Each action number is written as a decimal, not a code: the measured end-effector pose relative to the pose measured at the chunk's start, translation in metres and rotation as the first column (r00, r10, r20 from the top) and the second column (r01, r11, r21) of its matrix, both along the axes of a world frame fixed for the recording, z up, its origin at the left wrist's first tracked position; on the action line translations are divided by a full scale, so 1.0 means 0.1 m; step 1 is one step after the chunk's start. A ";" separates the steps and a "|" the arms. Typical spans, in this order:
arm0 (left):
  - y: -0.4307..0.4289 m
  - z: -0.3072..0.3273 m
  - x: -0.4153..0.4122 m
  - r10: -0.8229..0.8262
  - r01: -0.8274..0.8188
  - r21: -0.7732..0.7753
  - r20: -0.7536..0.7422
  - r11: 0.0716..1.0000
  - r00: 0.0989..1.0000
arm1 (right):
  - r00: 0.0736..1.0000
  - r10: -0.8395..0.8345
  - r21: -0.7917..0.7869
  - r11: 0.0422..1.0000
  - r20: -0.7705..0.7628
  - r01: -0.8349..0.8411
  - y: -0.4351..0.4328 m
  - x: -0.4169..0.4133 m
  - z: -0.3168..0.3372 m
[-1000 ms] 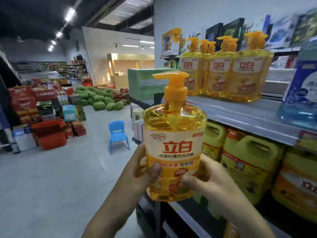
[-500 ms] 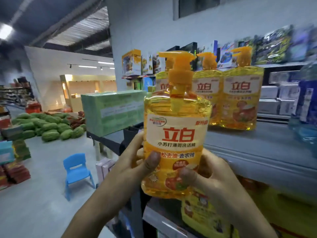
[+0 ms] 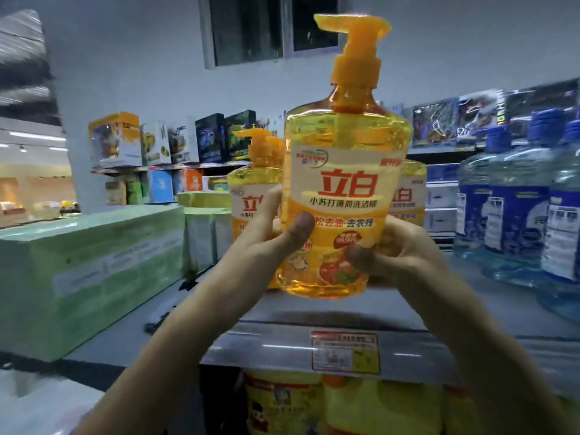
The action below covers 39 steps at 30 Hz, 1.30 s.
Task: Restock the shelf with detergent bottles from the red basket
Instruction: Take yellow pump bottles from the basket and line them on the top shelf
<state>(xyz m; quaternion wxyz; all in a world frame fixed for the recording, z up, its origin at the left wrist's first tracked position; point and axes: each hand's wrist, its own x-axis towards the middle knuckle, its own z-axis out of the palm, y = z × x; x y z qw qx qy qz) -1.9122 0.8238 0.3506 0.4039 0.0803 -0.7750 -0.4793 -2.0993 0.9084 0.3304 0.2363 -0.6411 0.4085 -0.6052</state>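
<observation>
Holding one clear orange plastic pump-top detergent bottle (image 3: 342,196) upright, mid-frame, label with red characters facing camera. Gripped low on body by two bare hands: left hand (image 3: 266,246) on left side, right hand (image 3: 401,252) on right side. Left thumb pressed flat on label front, other left fingers (image 3: 266,205) laid up along bottle's side and behind it. Right thumb pressed on lower label, right fingers (image 3: 408,237) curled round the back, tips hidden. Both forearms in from bottom edge. Bottle base low over front part of one grey metal shelf (image 3: 408,309); touching or just above, cannot tell. One orange pump head on top, spout pointing left.

Behind held bottle on same shelf, two matching orange pump bottles: left rear bottle (image 3: 251,196) peeking out, right rear bottle (image 3: 412,196) mostly covered. Right of these, three clear blue plastic bottles with blue caps (image 3: 518,215), close together, blurred. One red and yellow price tag (image 3: 345,351) on shelf's front lip, directly under held bottle. Below shelf, yellow plastic jugs (image 3: 282,403), at least two, exact count lost in blur. Left of shelf, one long pale green carton (image 3: 88,265), one smaller green pack (image 3: 204,233) just beside it. Farther back, row of boxed toys (image 3: 116,142) on higher shelf, roughly six, blurred. One dark window (image 3: 273,26) in grey wall above.
</observation>
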 end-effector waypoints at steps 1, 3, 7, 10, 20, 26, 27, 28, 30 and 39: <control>-0.11 0.03 -0.04 -0.041 0.041 -0.003 0.015 0.999 0.999 | 1.000 -0.023 0.010 1.000 0.004 0.023 -0.04 -0.01 0.02; -0.28 0.03 -0.13 -0.082 0.083 -0.007 0.050 0.997 0.995 | 0.996 -0.068 0.048 0.997 0.050 0.066 -0.11 -0.06 -0.01; -0.52 -0.18 -0.27 -0.117 0.110 0.064 0.118 0.992 0.986 | 0.978 -0.207 0.183 0.962 0.015 0.201 -0.16 -0.14 -0.13; -0.60 -0.26 -0.34 -0.098 0.081 0.119 0.145 0.990 0.985 | 0.957 -0.290 0.269 0.922 -0.004 0.280 -0.18 -0.16 -0.14; -0.85 -0.33 0.14 0.693 -0.617 -0.473 -0.019 0.629 0.721 | 0.820 -0.475 0.263 0.787 -0.320 0.558 -0.26 -0.15 -0.15; -0.98 -0.33 0.26 0.653 -0.541 -0.372 0.336 0.754 0.679 | 0.787 -0.534 0.258 0.749 -0.309 0.610 -0.29 -0.09 -0.13; -0.98 -0.34 0.27 0.612 -0.499 -0.360 0.383 0.788 0.692 | 0.759 -0.554 0.240 0.730 -0.341 0.640 -0.30 -0.06 -0.13; -0.98 -0.35 0.27 0.585 -0.474 -0.347 0.409 0.809 0.700 | 0.731 -0.569 0.222 0.711 -0.376 0.667 -0.32 -0.04 -0.14; -0.99 -0.37 0.30 0.550 -0.447 -0.323 0.426 0.834 0.719 | 0.689 -0.591 0.203 0.679 -0.421 0.706 -0.34 -0.02 -0.14; -1.07 -0.47 0.34 0.499 -0.392 -0.319 0.406 0.862 0.766 | 0.653 -0.598 0.196 0.650 -0.465 0.735 -0.36 -0.12 -0.19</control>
